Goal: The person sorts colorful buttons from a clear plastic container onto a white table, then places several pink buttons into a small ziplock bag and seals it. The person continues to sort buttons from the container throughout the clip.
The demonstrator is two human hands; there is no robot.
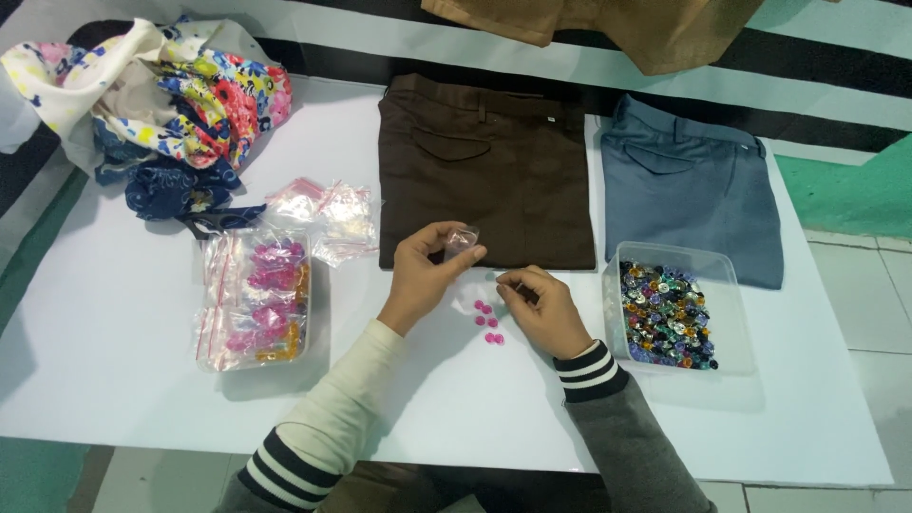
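On the white bench (114, 323), near its middle: left hand (425, 275) raised a little off the surface, grip pinched on a small clear plastic bag (463, 239) between thumb and fingertips, bag held just in front of the lower edge of the folded brown trousers (489, 171). Beside it, right hand (543, 309) low over the bench, fingers curled together, thumb and forefinger closed at the tips; too small to tell whether anything sits between them. Between the two hands, lying loose on the bench: a few small pink buttons (488, 321), just beside the right hand's knuckles, apart from the left.

To the right, close to the right wrist: a clear plastic tub (736, 313) filled with mixed buttons in many colours. Behind it, folded grey-blue trousers (693, 185), side by side with the brown pair. At the far edge, part of a tan garment (655, 33).

To the left, well apart from the hands: a clear tray (211, 353) stacked with small bags of pink and orange buttons, and above it a loose heap of empty small bags (328, 209). At the far left corner: a bundle of floral cloth (161, 95). Sleeves cream and grey with dark stripes at the cuffs.
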